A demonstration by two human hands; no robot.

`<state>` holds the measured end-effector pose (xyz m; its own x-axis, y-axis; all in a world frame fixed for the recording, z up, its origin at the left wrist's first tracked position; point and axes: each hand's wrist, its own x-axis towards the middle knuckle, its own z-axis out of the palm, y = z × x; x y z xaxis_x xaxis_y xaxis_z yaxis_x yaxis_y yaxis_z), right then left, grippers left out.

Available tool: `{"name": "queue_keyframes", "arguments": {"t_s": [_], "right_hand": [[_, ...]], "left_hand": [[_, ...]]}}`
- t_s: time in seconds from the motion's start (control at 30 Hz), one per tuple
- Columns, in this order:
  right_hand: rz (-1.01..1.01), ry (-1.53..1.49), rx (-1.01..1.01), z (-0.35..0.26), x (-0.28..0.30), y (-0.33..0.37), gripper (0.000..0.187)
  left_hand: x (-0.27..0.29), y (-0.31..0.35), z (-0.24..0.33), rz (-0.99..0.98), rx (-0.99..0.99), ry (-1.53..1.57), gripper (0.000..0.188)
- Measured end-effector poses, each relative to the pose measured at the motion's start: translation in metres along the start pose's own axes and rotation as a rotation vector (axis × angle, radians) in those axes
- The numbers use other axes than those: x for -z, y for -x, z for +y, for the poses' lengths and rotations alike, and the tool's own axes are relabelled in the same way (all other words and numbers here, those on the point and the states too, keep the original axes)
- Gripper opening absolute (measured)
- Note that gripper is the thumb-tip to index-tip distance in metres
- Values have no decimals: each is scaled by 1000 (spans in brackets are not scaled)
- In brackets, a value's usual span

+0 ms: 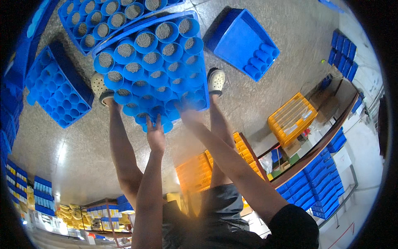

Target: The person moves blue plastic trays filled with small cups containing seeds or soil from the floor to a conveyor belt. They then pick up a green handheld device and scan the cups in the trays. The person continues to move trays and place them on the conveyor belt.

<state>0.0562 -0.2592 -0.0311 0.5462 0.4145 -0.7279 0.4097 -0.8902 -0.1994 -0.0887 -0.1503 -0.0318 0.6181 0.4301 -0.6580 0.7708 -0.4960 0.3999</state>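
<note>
A blue crate stands in front of me, packed with rows of blue plastic cups. Many of the cups hold small grey pellets. My left hand is at the crate's near edge, its visible fingers stretched and apart against the nearest cups; I see nothing gripped in it. At the near right corner, my right hand is smeared by motion over the cups, so its fingers and anything in them cannot be made out.
Another crate of pellet-filled cups lies beyond. To the left sits a crate of blue cups; at the far right, a blue crate contains several cups. Orange crates stand to the right. My feet in pale clogs flank the middle crate.
</note>
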Motion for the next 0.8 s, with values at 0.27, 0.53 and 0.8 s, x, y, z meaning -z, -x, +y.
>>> {"name": "queue_keyframes", "arguments": {"t_s": [0.27,0.53,0.8], "right_hand": [[374,-56,590,-26,165,-104,23],[532,571,506,-87,208,-375,23],[782,492,760,-46,264,-297,8]], "left_hand": [[12,-4,-2,102,108,172,52],[0,-4,-13,119,149,298,54],[10,3,2,102,144,423,52]]}}
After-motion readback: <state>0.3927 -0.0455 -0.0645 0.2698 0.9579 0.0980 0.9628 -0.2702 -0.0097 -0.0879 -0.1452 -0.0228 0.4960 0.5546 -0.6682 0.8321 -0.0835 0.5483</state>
